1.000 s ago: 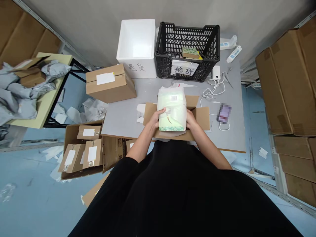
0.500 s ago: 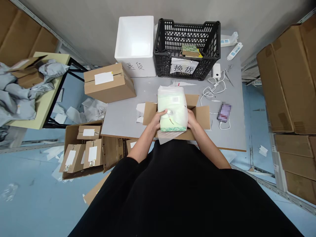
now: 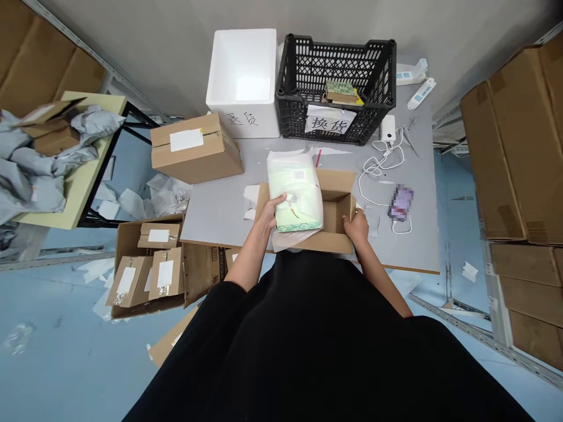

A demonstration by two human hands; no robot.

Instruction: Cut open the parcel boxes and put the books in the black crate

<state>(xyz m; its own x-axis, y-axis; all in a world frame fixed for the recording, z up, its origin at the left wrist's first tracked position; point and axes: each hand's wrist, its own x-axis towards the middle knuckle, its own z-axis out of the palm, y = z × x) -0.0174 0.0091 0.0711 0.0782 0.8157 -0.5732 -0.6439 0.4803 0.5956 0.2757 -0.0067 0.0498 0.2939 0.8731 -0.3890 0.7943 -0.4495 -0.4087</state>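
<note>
Wrapped in thin white film, a pale green package [image 3: 295, 190] is gripped at its left side by my left hand [image 3: 269, 214], thumb on top. The package is over the left part of an open cardboard box [image 3: 336, 214] at the table's front edge. My right hand [image 3: 356, 228] is closed on the right wall of that box, its fingers wrapped round the cardboard. The box's inside shows to the right of the package, with its back and front flaps spread out.
A taped carton [image 3: 197, 149], white foam box [image 3: 241, 76] and black crate [image 3: 336, 88] stand behind on the grey table [image 3: 215, 205]. Cables and a phone [image 3: 401, 203] lie to the right. Smaller boxes fill a large carton [image 3: 192, 264] at lower left.
The package has moved left with my left hand, uncovering the box's inside. My right hand has let go of the package and taken hold of the box's right wall.
</note>
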